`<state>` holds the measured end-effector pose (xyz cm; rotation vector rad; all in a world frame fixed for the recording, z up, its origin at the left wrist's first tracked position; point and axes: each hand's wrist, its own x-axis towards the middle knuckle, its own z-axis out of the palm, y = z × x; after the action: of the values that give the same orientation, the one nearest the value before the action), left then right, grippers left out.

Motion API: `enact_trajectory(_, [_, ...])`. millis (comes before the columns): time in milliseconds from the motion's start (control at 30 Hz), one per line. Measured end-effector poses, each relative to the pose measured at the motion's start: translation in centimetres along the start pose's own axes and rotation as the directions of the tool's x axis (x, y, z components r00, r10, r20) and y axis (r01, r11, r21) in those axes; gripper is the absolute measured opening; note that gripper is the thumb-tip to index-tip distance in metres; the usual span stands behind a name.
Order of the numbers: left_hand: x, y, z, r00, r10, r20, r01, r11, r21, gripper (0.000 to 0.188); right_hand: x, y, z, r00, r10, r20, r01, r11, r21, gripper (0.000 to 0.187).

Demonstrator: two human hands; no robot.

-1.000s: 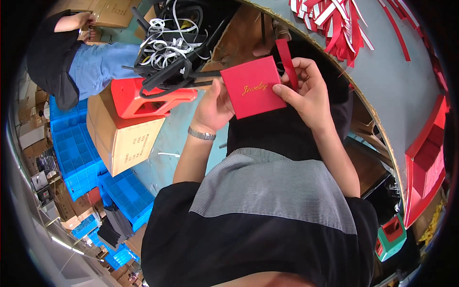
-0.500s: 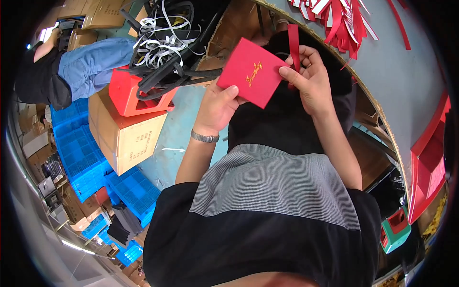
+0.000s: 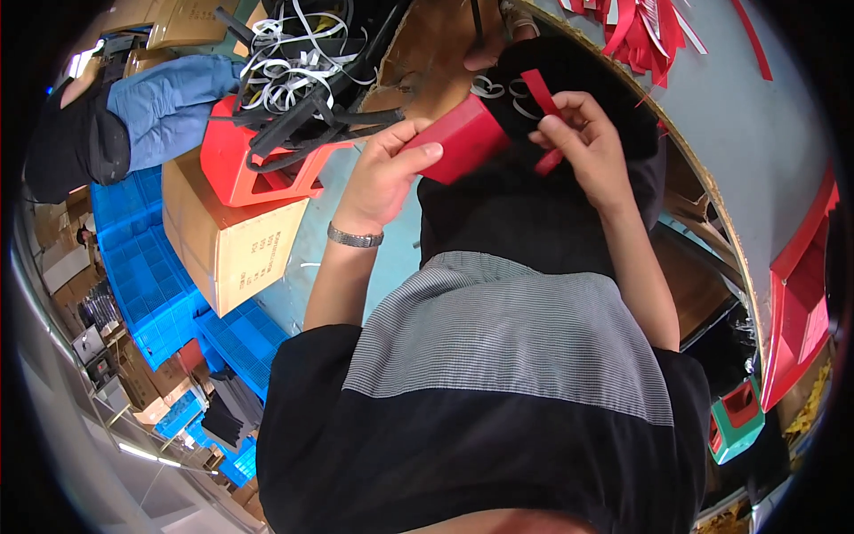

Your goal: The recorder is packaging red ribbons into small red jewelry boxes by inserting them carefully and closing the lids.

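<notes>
My left hand (image 3: pixel 389 173) grips a small red box (image 3: pixel 461 142) by its near left corner, thumb on top. The box is tilted, and its right end is blurred. To the right of it, my right hand (image 3: pixel 587 147) pinches a red strip (image 3: pixel 540 93); one end sticks up past the fingers and another red end hangs below them. A gap separates the strip from the box. Curled white strips (image 3: pixel 487 86) lie on the dark cloth over my lap, just beyond the box.
Red and white strips (image 3: pixel 640 40) lie heaped on the grey table (image 3: pixel 721 98) at the right. At the left are tangled white strips (image 3: pixel 289 76), a red plastic stool (image 3: pixel 233 160), a cardboard carton (image 3: pixel 240 240) and blue crates (image 3: pixel 147 267). A person in jeans (image 3: pixel 169 102) is at the far left.
The box has turned in my left hand, so its gold-lettered face no longer shows. My right hand has drawn away from the box with the red strip.
</notes>
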<state>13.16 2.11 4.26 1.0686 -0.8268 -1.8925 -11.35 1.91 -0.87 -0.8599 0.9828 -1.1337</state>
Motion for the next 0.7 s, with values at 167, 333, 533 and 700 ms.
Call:
enact_trajectory(167, [-0.5,-0.4,0.8,0.997,-0.070,0.030,0.043,0.843,0.536,0.022,-0.4,-2.8,-1.1,0.947,0.079,0.311,0.014,0.958,-0.286,0.017])
enact_trajectory(333, [-0.6,-1.0,1.9,0.993,-0.092,0.073,0.004,0.649,0.761,0.020,0.0,-3.2,0.2,0.889,0.168,0.427,0.056,0.884,-0.464,0.021])
enact_trajectory(533, [-0.5,-1.2,2.4,0.994,-0.093,0.050,0.017,0.608,0.794,0.021,0.4,-2.9,0.4,0.886,0.199,0.419,0.072,0.834,-0.548,0.022])
enact_trajectory(700, [-0.5,-1.4,2.1,0.993,-0.098,0.061,0.013,0.619,0.785,0.021,0.5,-2.8,0.5,0.864,0.190,0.466,0.093,0.850,-0.518,0.022])
